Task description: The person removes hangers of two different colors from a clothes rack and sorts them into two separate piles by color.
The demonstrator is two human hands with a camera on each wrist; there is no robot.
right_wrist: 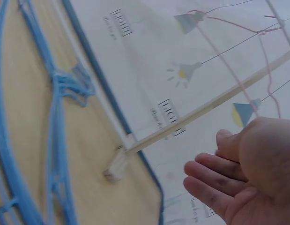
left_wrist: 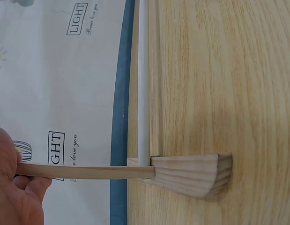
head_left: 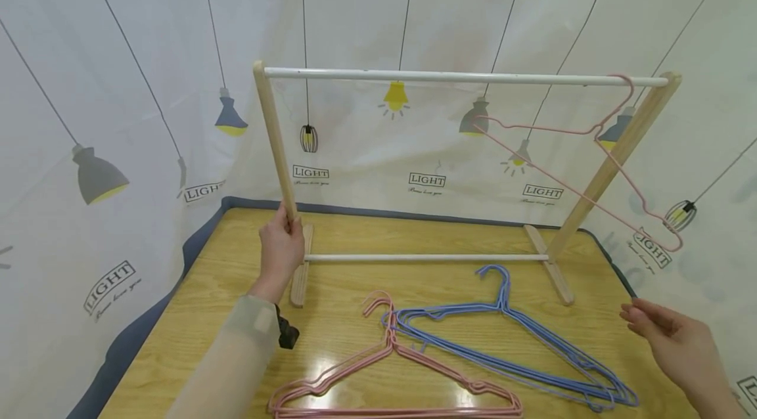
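My left hand [head_left: 282, 245] grips the left wooden post [head_left: 276, 136] of a small clothes rack low down, thumb and fingers around it; the left wrist view shows the same grip. Off to the right, my right hand [head_left: 680, 347] is held in the air with relaxed fingers and nothing in it. A pink hanger [head_left: 597, 133] hangs by its hook near the right end of the white top rail [head_left: 437, 77]. In front of the rack lie several pink hangers [head_left: 393, 347] and, partly beside them, several blue hangers [head_left: 503, 333].
The rack's right post [head_left: 615, 156] stands on a wooden foot [head_left: 550, 264], and a white lower bar [head_left: 426, 258] joins both sides. All stands on a wood-grain table [head_left: 195, 333]. A white curtain [head_left: 355, 12] printed with lamps surrounds the back and sides.
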